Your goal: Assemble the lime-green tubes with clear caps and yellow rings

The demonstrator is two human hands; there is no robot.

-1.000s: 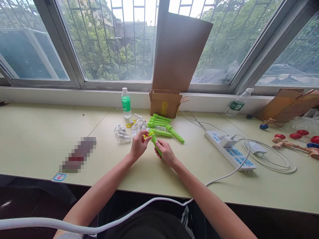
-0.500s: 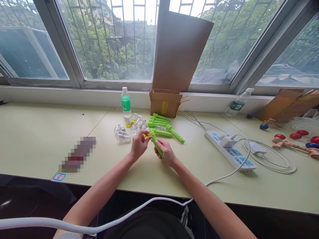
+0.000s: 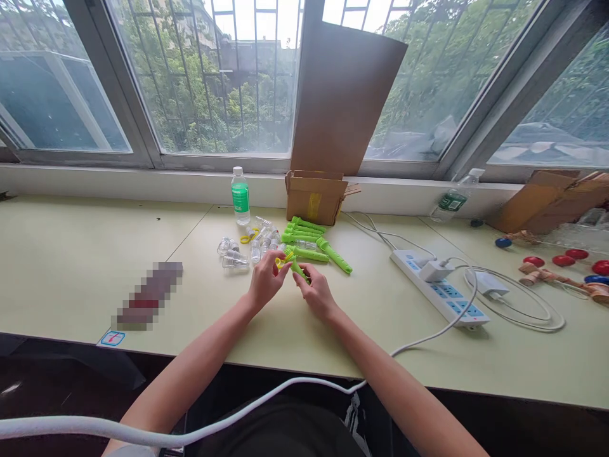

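Each grip narrow, left hand [image 3: 264, 279] and right hand [image 3: 316, 292] hold a green tube [image 3: 297, 268] over the desk [image 3: 295, 339].

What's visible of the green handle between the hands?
Slim, plastic-looking green handle, slanted, far end leftward. What looks like a yellow ring circles that end, where the left hand has its fingertips. The right hand grips the body, covering the near end. Contact with the table can't be told.

Left grip [image 3: 265, 279], right grip [image 3: 318, 293], forearms [image 3: 200, 355]: all bare. Black clothing [image 3: 280, 428] at lap; pale streaked patch [image 3: 353, 420] beside it. Whitish edge [image 3: 130, 451] near left elbow, cropped, sleeve unclear
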